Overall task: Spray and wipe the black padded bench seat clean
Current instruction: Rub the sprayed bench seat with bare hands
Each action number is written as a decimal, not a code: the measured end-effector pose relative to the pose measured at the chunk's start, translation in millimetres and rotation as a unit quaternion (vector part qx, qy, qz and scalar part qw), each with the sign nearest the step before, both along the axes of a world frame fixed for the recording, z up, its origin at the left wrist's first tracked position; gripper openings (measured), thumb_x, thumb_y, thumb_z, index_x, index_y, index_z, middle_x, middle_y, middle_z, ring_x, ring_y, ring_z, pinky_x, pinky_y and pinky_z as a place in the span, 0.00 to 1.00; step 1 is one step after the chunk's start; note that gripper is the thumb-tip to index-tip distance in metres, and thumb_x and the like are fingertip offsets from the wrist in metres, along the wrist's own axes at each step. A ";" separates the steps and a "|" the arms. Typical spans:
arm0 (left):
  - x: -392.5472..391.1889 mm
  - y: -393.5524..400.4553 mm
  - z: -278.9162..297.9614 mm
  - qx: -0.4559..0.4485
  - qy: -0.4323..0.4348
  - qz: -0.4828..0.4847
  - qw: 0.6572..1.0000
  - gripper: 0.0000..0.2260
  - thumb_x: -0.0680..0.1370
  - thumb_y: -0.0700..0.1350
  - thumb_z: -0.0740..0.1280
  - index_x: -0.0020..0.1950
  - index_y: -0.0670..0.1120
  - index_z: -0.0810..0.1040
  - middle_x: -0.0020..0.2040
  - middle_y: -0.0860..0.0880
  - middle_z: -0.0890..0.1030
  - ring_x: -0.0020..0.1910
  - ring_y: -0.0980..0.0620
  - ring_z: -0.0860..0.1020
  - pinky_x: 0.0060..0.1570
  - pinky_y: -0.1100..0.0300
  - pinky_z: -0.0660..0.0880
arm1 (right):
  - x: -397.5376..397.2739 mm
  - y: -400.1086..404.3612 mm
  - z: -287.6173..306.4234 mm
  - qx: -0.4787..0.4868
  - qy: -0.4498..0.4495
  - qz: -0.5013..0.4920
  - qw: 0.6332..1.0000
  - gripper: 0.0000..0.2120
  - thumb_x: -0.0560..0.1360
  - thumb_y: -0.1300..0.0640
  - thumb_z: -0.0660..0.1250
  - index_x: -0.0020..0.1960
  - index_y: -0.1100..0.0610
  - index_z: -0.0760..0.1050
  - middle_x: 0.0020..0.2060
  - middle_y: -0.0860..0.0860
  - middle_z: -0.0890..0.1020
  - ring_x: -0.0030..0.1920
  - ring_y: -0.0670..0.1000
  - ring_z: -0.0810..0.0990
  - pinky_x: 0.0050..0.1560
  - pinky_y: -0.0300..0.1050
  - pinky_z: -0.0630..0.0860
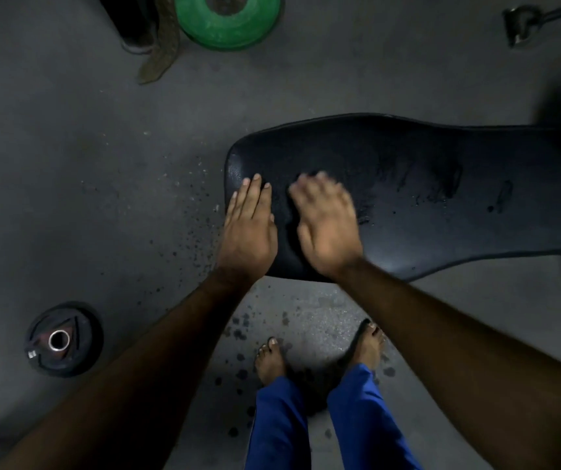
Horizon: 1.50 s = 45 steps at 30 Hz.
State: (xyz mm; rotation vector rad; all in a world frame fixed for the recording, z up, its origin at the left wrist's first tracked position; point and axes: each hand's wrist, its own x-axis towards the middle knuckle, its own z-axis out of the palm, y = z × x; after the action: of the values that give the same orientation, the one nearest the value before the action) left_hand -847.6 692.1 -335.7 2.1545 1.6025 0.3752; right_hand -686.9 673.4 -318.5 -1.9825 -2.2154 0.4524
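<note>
The black padded bench seat [424, 184] stretches from the middle of the view to the right edge, with wet streaks and drops on its surface. My left hand [248, 228] lies flat on the seat's near left end, fingers straight and together. My right hand [326, 222] rests just beside it on the pad, palm down, fingers straight and blurred by motion. Neither hand holds anything. No cloth or spray bottle is in view.
Wet spots speckle the grey floor [102, 184] left of and below the seat. A black weight plate [63, 339] lies at lower left, a green plate [228, 18] at the top. A cable handle [523, 23] sits top right. My feet [319, 351] stand below the bench.
</note>
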 end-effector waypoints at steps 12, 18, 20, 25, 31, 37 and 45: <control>46.4 17.1 13.2 0.008 0.051 -0.028 0.998 0.25 0.79 0.37 0.56 0.77 0.39 0.60 0.79 0.41 0.56 0.78 0.45 0.52 0.77 0.52 0.46 | 31.7 -84.5 -3.7 -0.009 -0.023 0.118 0.993 0.31 0.74 0.54 0.58 0.77 0.55 0.65 0.77 0.56 0.66 0.78 0.59 0.59 0.78 0.60 0.54; 73.2 12.0 2.5 0.019 0.036 -0.040 0.998 0.22 0.81 0.41 0.56 0.75 0.40 0.64 0.78 0.41 0.60 0.78 0.45 0.55 0.77 0.50 0.48 | 86.5 -38.6 -8.4 0.032 0.005 -0.225 0.974 0.32 0.73 0.52 0.57 0.77 0.56 0.66 0.76 0.57 0.67 0.78 0.60 0.59 0.76 0.65 0.57; 78.9 10.3 3.5 0.014 0.041 -0.023 0.999 0.23 0.80 0.42 0.56 0.75 0.40 0.64 0.78 0.41 0.60 0.78 0.45 0.55 0.77 0.50 0.48 | 57.2 -71.7 -6.4 0.021 0.018 -0.122 0.992 0.32 0.72 0.53 0.57 0.77 0.56 0.65 0.77 0.56 0.65 0.79 0.59 0.57 0.78 0.62 0.52; 95.2 13.6 2.1 0.026 0.053 -0.052 0.997 0.22 0.81 0.43 0.55 0.76 0.41 0.63 0.78 0.42 0.60 0.78 0.46 0.55 0.77 0.51 0.48 | 131.8 -61.1 -17.3 0.030 -0.028 0.024 0.999 0.31 0.72 0.55 0.58 0.75 0.55 0.68 0.75 0.57 0.70 0.76 0.62 0.63 0.76 0.64 0.59; 111.7 10.5 3.6 0.029 0.058 -0.013 0.998 0.25 0.78 0.45 0.52 0.75 0.40 0.65 0.77 0.41 0.62 0.77 0.45 0.57 0.77 0.50 0.49 | 82.2 -76.8 -4.9 0.005 0.031 0.020 0.999 0.32 0.70 0.54 0.57 0.75 0.57 0.68 0.75 0.57 0.69 0.78 0.61 0.61 0.77 0.62 0.56; 123.1 12.7 1.3 0.034 0.073 0.016 0.997 0.26 0.78 0.47 0.49 0.75 0.40 0.64 0.77 0.42 0.62 0.77 0.45 0.57 0.77 0.50 0.49 | 151.6 4.3 -8.1 -0.005 0.015 -0.190 0.982 0.32 0.72 0.50 0.54 0.74 0.56 0.70 0.74 0.58 0.70 0.77 0.62 0.62 0.75 0.65 0.59; 149.5 35.6 1.3 0.016 0.064 0.043 0.997 0.25 0.79 0.46 0.52 0.75 0.39 0.64 0.77 0.41 0.62 0.77 0.44 0.57 0.77 0.49 0.51 | 179.8 57.0 -6.1 -0.030 -0.013 -0.104 0.994 0.33 0.72 0.50 0.54 0.77 0.56 0.65 0.77 0.57 0.66 0.78 0.63 0.59 0.76 0.63 0.58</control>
State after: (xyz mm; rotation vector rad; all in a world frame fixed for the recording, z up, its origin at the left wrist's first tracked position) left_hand -698.0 727.7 -334.4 2.1774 1.7759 0.2975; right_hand -507.1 730.4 -324.6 -2.2318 -2.0021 0.4726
